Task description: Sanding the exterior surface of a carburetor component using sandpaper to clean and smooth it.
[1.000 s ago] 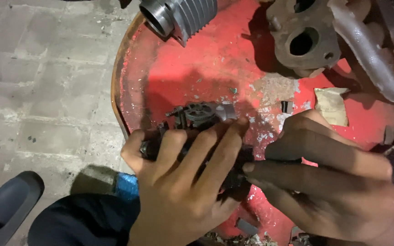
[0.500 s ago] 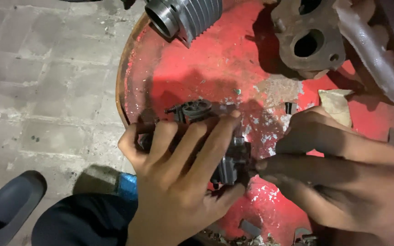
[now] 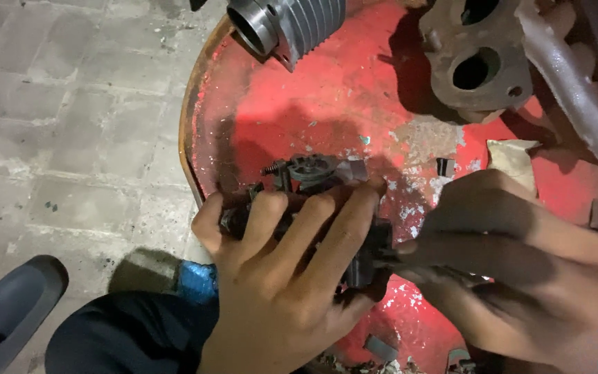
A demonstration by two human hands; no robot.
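Small dark carburettor-like assembly (image 3: 313, 201) held over near edge of red drum lid (image 3: 327, 104), clamped in left hand (image 3: 292, 277), fingers wrapped across its top. Right hand (image 3: 513, 270) pinched on its right end, at a small part there; part itself hidden. Finned cylinder (image 3: 292, 24) and rusty manifold (image 3: 479, 59) well apart, farther back. Risk judged: spring or small fitting slipping loose and falling off the lid edge to the paved floor (image 3: 70, 138).
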